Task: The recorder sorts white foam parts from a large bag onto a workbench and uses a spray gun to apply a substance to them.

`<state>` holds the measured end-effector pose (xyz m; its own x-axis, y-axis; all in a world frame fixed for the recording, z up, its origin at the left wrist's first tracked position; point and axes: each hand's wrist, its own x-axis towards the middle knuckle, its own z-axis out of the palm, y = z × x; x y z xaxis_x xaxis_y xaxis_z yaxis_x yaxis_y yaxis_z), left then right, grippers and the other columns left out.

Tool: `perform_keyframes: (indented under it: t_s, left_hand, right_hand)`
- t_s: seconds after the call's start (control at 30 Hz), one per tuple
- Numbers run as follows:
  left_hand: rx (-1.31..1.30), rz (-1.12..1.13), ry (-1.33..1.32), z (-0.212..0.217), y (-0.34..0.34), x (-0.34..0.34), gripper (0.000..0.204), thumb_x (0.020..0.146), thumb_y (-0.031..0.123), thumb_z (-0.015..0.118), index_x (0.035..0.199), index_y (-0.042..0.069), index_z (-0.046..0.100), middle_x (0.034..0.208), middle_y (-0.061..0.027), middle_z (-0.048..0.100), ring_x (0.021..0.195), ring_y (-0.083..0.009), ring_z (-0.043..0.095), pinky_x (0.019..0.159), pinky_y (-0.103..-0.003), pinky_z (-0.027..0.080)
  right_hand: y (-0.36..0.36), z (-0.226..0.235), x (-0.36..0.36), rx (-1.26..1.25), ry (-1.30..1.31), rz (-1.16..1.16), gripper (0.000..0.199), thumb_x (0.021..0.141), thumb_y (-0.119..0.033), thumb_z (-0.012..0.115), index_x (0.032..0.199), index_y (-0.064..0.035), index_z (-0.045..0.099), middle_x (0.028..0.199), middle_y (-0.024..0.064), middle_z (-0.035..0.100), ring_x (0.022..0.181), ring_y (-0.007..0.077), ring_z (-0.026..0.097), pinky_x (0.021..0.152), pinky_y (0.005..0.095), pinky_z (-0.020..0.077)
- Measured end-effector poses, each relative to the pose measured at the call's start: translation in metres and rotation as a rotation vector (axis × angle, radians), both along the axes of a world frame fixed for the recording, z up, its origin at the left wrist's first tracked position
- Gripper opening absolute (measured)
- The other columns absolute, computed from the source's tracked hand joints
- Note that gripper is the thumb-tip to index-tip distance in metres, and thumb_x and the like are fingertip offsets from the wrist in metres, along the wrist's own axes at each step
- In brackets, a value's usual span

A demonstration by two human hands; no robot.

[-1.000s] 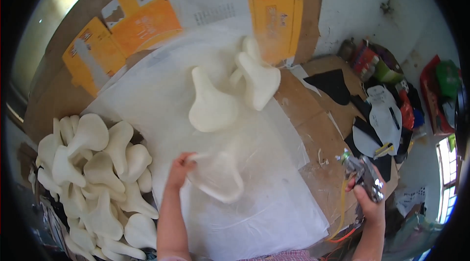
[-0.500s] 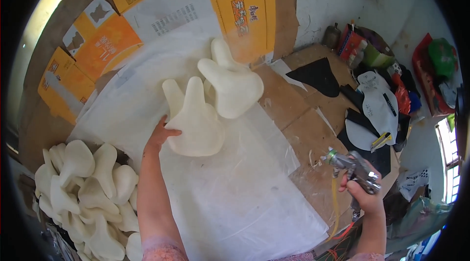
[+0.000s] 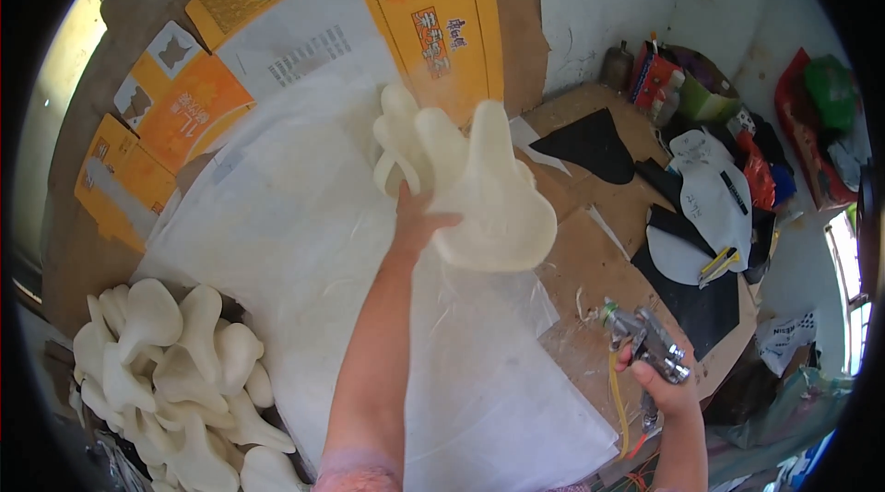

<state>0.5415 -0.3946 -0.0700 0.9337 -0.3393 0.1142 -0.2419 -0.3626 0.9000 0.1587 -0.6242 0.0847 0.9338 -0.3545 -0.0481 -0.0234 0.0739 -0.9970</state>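
My left hand (image 3: 417,219) reaches far out over the white sheet (image 3: 304,243) and grips the edge of a cream foam saddle-shaped pad (image 3: 493,192), lifted above the table. More cream pads (image 3: 398,143) lie bunched against it, just behind the hand. My right hand (image 3: 666,383) is shut on a metal spray gun (image 3: 645,343) near the table's right front, nozzle pointing left, a yellow hose (image 3: 616,400) hanging from it.
A heap of several cream foam pads (image 3: 175,372) lies at the lower left. Flattened orange and white cardboard (image 3: 304,40) leans at the back. Black and white cut patterns (image 3: 701,206), a yellow knife (image 3: 717,263) and bottles and bags (image 3: 664,77) crowd the right side.
My left hand has moved from the sheet's middle to the far pads and raised one off the sheet. The view has tilted upward. The spray gun hand stays at the right.
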Motion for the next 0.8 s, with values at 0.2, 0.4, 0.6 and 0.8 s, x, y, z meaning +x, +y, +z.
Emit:
perform_keyframes:
  t_s: [0.2, 0.4, 0.6, 0.8]
  left_hand:
    - [-0.016, 0.145, -0.013, 0.021, -0.009, -0.028, 0.071, 0.053, 0.027, 0.082, 0.116, 0.003, 0.061, 0.137, -0.0192, 0.032, 0.127, -0.031, 0.036, 0.101, -0.04, 0.036]
    - [-0.44, 0.365, 0.192, 0.044, 0.14, -0.113, 0.068, 0.058, 0.002, 0.07, 0.123, -0.001, 0.052, 0.135, -0.0129, 0.038, 0.114, -0.0259, 0.05, 0.092, -0.036, 0.044]
    - [-0.846, 0.536, 0.24, 0.115, 0.341, -0.17, 0.053, 0.085, 0.024, 0.047, 0.133, 0.001, 0.04, 0.127, -0.014, 0.051, 0.116, -0.0315, 0.049, 0.097, -0.046, 0.042]
    - [-0.694, 1.147, -0.386, 0.243, 0.384, -0.115, 0.06, 0.091, 0.035, 0.05, 0.142, 0.015, 0.026, 0.145, -0.0091, 0.026, 0.129, -0.0328, 0.032, 0.103, -0.051, 0.031]
  right_hand:
    - [-0.005, -0.004, -0.011, 0.028, -0.007, 0.019, 0.057, 0.076, -0.016, 0.069, 0.124, 0.0048, 0.047, 0.087, 0.0071, 0.061, 0.079, 0.0133, 0.059, 0.074, 0.0297, 0.0506]
    - [-0.014, -0.005, 0.014, -0.095, 0.066, 0.047, 0.056, 0.077, -0.011, 0.068, 0.126, 0.0038, 0.046, 0.087, 0.0065, 0.061, 0.077, 0.0126, 0.059, 0.07, 0.0274, 0.0503]
    - [0.007, 0.038, 0.024, 0.02, -0.348, -0.118, 0.054, 0.077, -0.011, 0.067, 0.125, 0.0033, 0.046, 0.084, 0.0087, 0.061, 0.074, 0.0144, 0.059, 0.068, 0.0288, 0.0513]
    - [0.0, 0.008, 0.026, 0.022, -0.127, -0.062, 0.046, 0.078, -0.009, 0.065, 0.12, 0.0045, 0.049, 0.083, 0.008, 0.06, 0.074, 0.0134, 0.06, 0.068, 0.0286, 0.052]
